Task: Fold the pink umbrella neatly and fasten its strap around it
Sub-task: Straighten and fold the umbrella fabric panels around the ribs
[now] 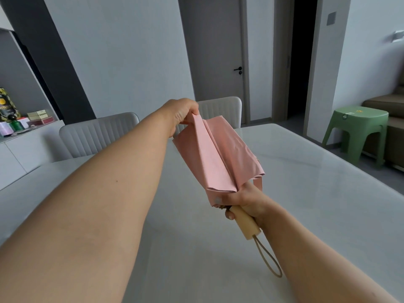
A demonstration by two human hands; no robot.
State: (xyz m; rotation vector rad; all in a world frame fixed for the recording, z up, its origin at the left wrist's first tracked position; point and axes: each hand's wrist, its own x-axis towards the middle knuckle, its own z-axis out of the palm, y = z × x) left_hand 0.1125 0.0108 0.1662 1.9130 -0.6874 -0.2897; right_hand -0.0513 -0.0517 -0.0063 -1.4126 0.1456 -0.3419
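Pale and glossy, the surface (306, 182) fills the lower frame, chairs (98, 136) behind it. Above its middle the pink umbrella (220, 156) is held in the air. Left hand (181, 112) pinches the far tip of a pleat, pulling it straight; right hand (244, 202) grips the bundle at the wooden handle (244, 224). Some panels look creased flat, not rolled; the strap (259, 182) hangs loose at right, unfastened, so I'd say about midway. No container holds anything I can make out

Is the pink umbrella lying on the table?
No: the pink umbrella is held up above the table, the left hand pinching its far end and the right hand gripping its handle end.
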